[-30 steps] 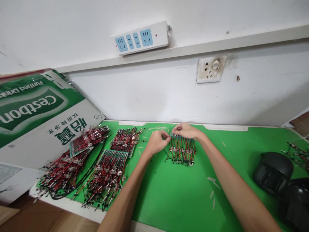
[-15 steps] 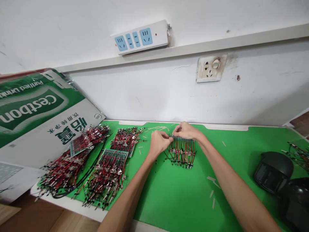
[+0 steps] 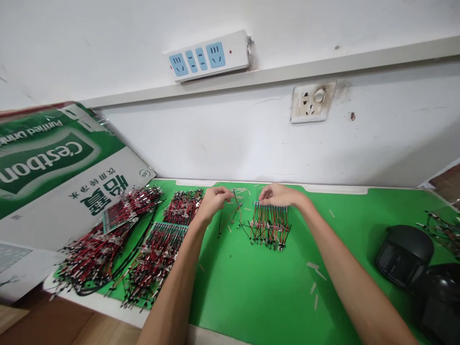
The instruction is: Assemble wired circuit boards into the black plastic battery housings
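On the green mat lies a circuit board (image 3: 275,207) with red, orange and black wires hanging toward me, small clear and black ends on them. My right hand (image 3: 278,195) is closed in a pinch on the top left edge of this board. To its left, my left hand (image 3: 216,200) is closed, thumb and fingertips together. Loose thin wires (image 3: 235,209) with a small wired piece trail from beside those fingertips, apart from the board. What exactly sits between the left fingertips is too small to make out.
Wired boards (image 3: 158,258) are heaped at left beside a green and white carton (image 3: 64,172). Pale slivers (image 3: 316,270) are scattered over the green mat (image 3: 247,297). Black devices (image 3: 406,254) and more wires (image 3: 440,230) lie at right. A power strip (image 3: 208,56) is on the wall.
My left hand has moved left, away from the board, and loose wires now show between it and the board. My right hand stays pinched at the board's top edge.
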Available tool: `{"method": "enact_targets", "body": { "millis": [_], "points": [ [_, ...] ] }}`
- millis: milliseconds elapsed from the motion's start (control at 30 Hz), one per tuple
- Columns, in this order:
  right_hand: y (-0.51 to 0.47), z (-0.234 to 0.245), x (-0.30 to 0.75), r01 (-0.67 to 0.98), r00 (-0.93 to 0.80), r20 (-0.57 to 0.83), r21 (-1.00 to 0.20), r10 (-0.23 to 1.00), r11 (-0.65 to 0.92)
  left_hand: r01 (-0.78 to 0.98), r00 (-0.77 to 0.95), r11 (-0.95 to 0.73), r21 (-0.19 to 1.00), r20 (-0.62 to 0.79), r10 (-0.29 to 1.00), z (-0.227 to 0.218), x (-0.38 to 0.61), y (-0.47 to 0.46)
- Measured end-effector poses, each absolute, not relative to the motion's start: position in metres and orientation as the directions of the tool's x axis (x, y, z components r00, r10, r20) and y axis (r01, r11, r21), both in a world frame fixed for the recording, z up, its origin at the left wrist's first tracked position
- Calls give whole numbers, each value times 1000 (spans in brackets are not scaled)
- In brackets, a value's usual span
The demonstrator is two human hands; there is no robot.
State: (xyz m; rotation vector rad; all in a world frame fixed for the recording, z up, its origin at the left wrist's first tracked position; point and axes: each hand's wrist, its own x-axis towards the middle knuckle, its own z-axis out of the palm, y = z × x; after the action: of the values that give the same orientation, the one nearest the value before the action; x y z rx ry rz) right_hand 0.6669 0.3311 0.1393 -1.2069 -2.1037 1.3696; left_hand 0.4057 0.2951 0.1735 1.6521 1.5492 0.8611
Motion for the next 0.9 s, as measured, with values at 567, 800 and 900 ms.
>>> {"method": "enact_targets", "body": {
  "millis": [567, 800, 900],
  "points": [
    [330, 149, 680, 325, -675, -108, -932, 730, 162, 773, 389, -317, 549, -14, 921, 178, 419, 277],
    [331, 146, 677, 344, -620, -89, -924, 779, 169, 829, 347, -427, 361, 265, 899, 170, 445, 265],
    [331, 144, 677, 347, -603, -76, -921, 794, 176, 822, 348, -401, 405, 201, 916, 162, 460, 262]
  ]
}}
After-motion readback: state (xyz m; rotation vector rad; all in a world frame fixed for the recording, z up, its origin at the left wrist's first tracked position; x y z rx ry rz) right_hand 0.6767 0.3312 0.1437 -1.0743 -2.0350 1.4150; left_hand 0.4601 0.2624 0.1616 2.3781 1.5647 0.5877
